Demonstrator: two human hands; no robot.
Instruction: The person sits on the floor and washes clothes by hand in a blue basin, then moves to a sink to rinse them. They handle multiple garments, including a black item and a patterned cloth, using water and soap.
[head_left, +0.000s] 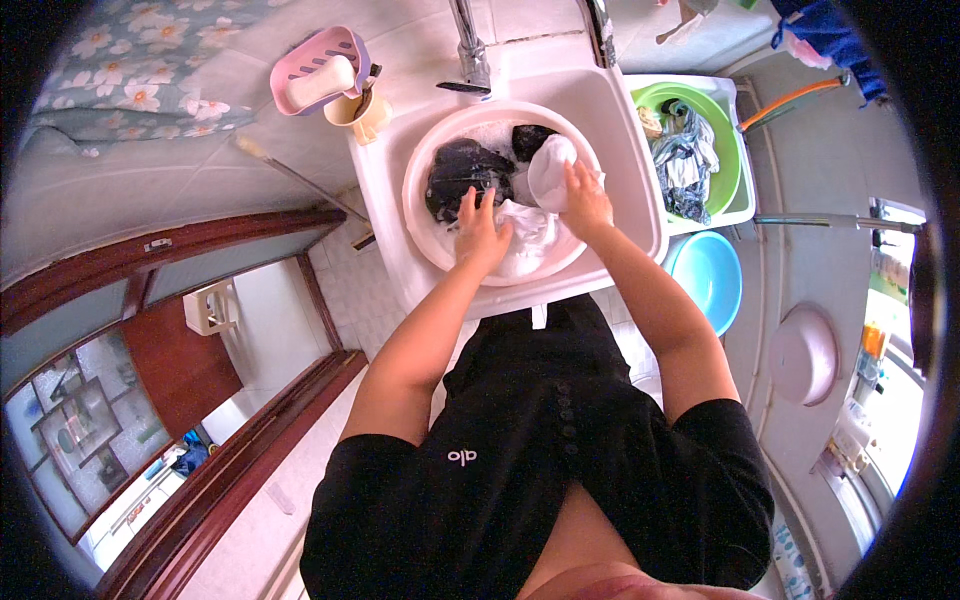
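Note:
A round pale pink basin (420, 240) sits inside the white sink (645, 217), with sudsy water and wet laundry in it. My left hand (480, 232) is spread over the near left part of the basin, fingers apart, between a black cloth (461, 176) and a crumpled white cloth (529, 240). At the basin's right side my right hand (587, 201) grips the edge of a rounded white cloth piece (551, 172); its thumb is hidden. A smaller black cloth (531, 141) lies at the far side, partly behind that piece.
Above the basin stands a chrome faucet (472, 64). Left of it are a soap dish (281, 82) with a white soap bar (322, 82) and a yellow cup (375, 112). To the right are a green basin (724, 180) of clothes and a blue basin (709, 281).

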